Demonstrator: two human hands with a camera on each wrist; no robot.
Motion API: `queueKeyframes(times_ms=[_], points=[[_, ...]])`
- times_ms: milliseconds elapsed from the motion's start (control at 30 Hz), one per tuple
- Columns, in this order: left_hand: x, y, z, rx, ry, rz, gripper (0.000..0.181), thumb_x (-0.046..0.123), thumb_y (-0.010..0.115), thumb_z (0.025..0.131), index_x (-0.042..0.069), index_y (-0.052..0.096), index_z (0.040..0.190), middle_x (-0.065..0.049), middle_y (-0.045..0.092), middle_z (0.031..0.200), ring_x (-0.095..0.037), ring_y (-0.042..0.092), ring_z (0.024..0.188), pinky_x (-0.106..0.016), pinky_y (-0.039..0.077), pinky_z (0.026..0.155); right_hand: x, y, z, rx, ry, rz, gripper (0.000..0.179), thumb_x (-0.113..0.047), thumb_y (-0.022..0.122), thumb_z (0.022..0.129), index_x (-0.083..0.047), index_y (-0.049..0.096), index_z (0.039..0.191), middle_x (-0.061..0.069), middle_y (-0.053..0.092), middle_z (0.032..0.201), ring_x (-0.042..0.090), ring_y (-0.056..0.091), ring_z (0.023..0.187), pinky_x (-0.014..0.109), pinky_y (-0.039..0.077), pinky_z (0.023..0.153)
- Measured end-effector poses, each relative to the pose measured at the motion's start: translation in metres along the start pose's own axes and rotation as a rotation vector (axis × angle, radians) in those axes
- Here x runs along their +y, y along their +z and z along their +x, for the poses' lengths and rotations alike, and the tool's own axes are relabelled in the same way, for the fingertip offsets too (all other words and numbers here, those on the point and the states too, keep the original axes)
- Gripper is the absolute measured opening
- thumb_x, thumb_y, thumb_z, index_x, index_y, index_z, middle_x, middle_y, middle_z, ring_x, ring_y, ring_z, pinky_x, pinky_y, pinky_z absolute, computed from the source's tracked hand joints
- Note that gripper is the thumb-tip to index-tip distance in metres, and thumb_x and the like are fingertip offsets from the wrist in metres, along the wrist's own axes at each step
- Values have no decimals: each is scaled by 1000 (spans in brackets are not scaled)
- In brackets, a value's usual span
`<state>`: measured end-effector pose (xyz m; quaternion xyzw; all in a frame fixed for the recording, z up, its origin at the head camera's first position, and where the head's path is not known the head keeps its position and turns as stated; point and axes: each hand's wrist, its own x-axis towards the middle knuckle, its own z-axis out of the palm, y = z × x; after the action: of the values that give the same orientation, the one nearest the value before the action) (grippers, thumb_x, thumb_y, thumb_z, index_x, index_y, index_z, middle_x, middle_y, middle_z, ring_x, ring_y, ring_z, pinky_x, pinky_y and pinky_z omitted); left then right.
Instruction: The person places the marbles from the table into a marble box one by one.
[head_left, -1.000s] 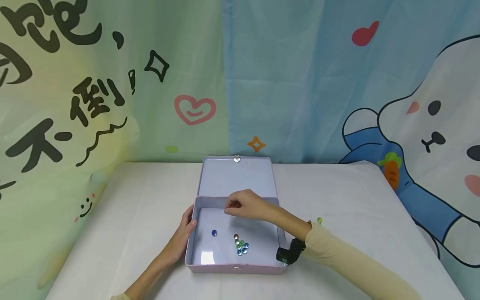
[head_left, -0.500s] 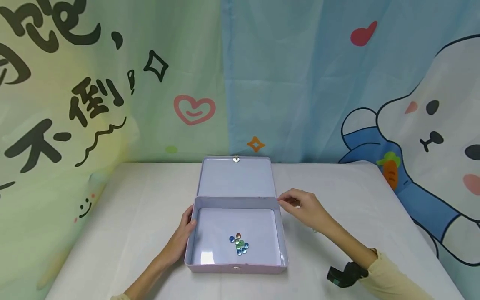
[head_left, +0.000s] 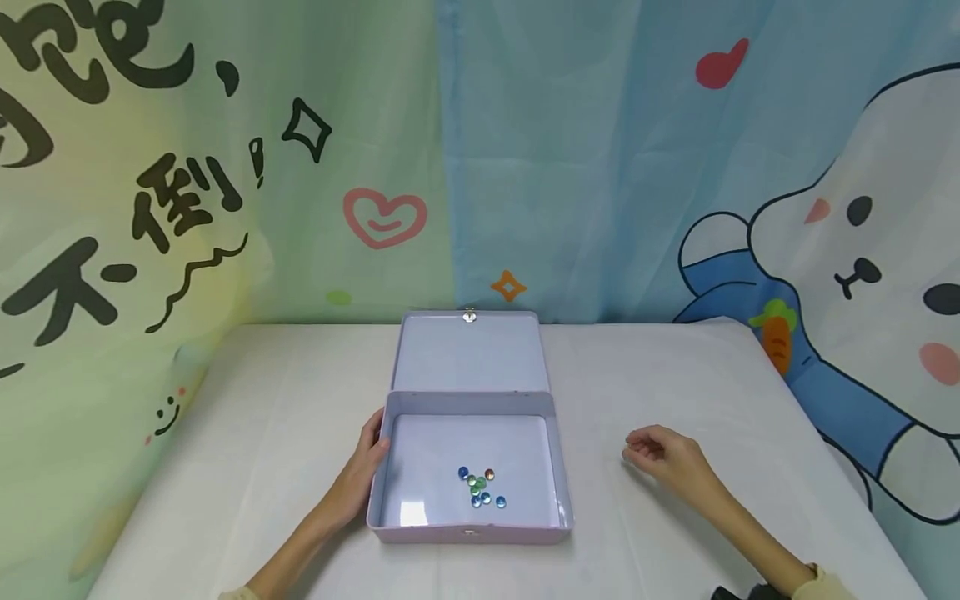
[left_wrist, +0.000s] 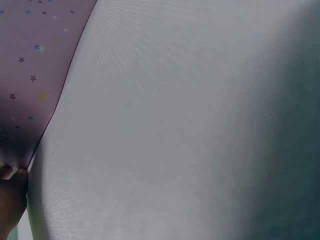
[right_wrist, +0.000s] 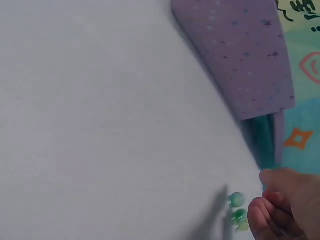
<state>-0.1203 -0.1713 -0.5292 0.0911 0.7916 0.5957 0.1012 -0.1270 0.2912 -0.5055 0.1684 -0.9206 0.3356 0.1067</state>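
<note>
A lilac hinged box (head_left: 427,536) lies with its lid back, and several glass marbles (head_left: 481,482), blue, green and amber, sit on its floor. My left hand (head_left: 356,483) holds the box's left side, thumb at the rim; in the left wrist view the same hand (left_wrist: 11,202) touches the box's star-printed wall (left_wrist: 35,65). Right of the box, my right hand (head_left: 671,467) hovers near the cloth with loosely curled fingers. Beside those fingers, the right wrist view has green marbles (right_wrist: 236,199) on the cloth; the head view hides them. I see nothing held there.
The open lid (head_left: 470,354) leans back behind the box, its clasp (head_left: 469,315) at the top. A white cloth (head_left: 600,375) covers the table. A printed curtain (head_left: 540,167) hangs along the back edge.
My right hand has moved from above the box out to the right and down toward the cloth. Inside the box, the blue marble rolled in toward the others. My left hand stays put.
</note>
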Motion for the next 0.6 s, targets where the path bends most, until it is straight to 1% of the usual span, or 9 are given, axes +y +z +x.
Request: queueKeyframes(times_ms=[100, 233, 467, 600], points=[[0, 1, 1, -4, 0, -5, 55, 33, 25, 105, 18, 8, 155, -14, 12, 163, -41, 18, 147, -67, 20, 111, 5, 2, -9, -15, -3, -7, 20, 1, 78, 74, 3, 67, 91, 3, 69, 80, -7, 56, 71, 15, 52, 61], [0, 1, 0, 1, -1, -2, 56, 32, 26, 105, 17, 8, 155, -14, 12, 163, -40, 15, 148, -66, 17, 113, 8, 5, -13, -32, 5, -18, 21, 1, 78, 74, 4, 67, 92, 1, 67, 80, -8, 55, 71, 15, 52, 61], [1, 1, 0, 8, 6, 12, 55, 31, 25, 105, 16, 8, 155, -16, 10, 163, -42, 14, 148, -68, 15, 112, 7, 9, -10, -24, -38, -95, 19, 2, 78, 73, -3, 68, 88, -4, 65, 78, -3, 56, 68, 17, 50, 60], [1, 1, 0, 3, 8, 20, 55, 30, 26, 105, 16, 8, 155, -17, 10, 163, -43, 14, 148, -68, 15, 112, 7, 10, -9, -17, -56, -105, 18, 4, 78, 73, -4, 68, 86, -6, 63, 77, -1, 56, 67, 17, 50, 59]])
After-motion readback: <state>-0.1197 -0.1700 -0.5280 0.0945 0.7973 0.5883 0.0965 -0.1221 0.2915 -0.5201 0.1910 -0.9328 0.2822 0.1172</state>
